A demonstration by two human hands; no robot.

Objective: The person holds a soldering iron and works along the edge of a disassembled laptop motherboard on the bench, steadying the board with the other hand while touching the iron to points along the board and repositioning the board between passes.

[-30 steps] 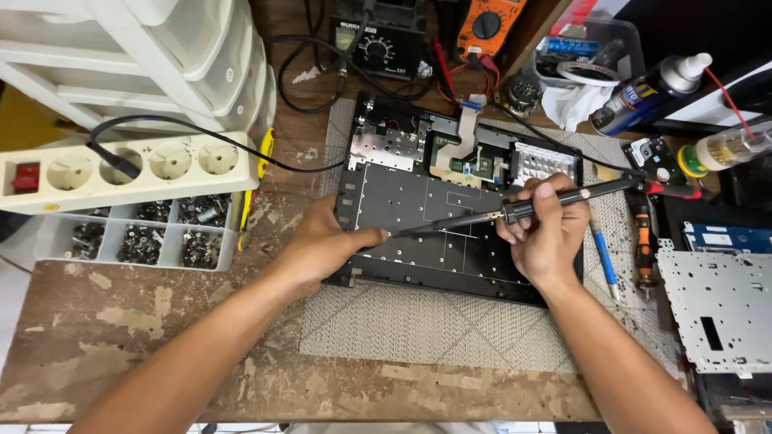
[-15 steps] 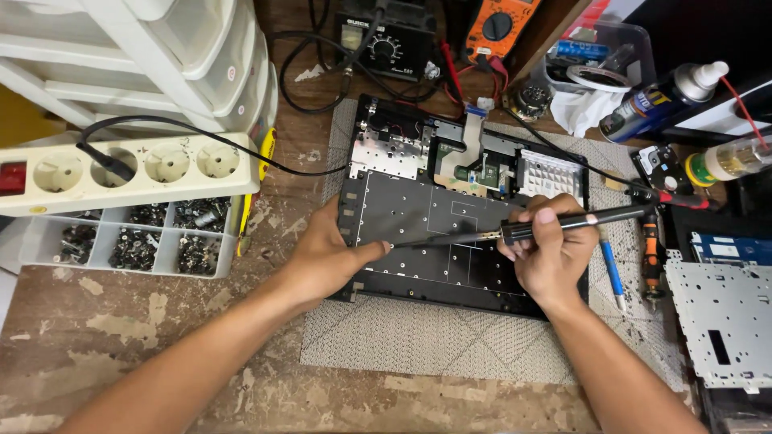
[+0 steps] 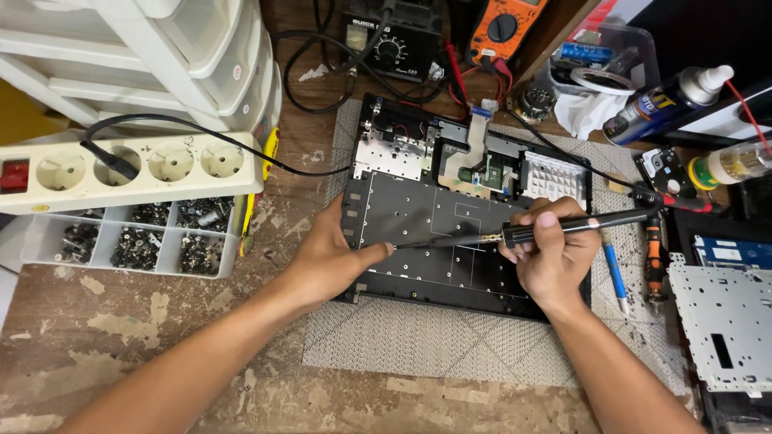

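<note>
On the grey mat (image 3: 450, 354), an opened laptop shell (image 3: 450, 241), inner side up, dark metal plate facing the camera. Right hand (image 3: 555, 261) clenched around the black handle of a soldering iron (image 3: 523, 235), shaft lying nearly flat across the plate, tip aimed left. Left hand (image 3: 330, 261) pressed flat on the shell's left edge, unclenched, holding nothing, forefinger stretched to just beside the iron's tip.

Likely troubles, judged from this: a burnt fingertip, with the forefinger so close to the hot end; a scorched or melted spot on the plate if the tip slides; a snagged cord, trailing off right among the clutter, tugging the iron off its mark.

Left of the shell, a clear compartment tray (image 3: 133, 241) partly under a cream power strip (image 3: 129, 169), holding small dark screws in several sections, some hidden. Top right, a clear tub (image 3: 635, 56) with crumpled tissue and a blue item, beside a spray can (image 3: 659, 104).
</note>
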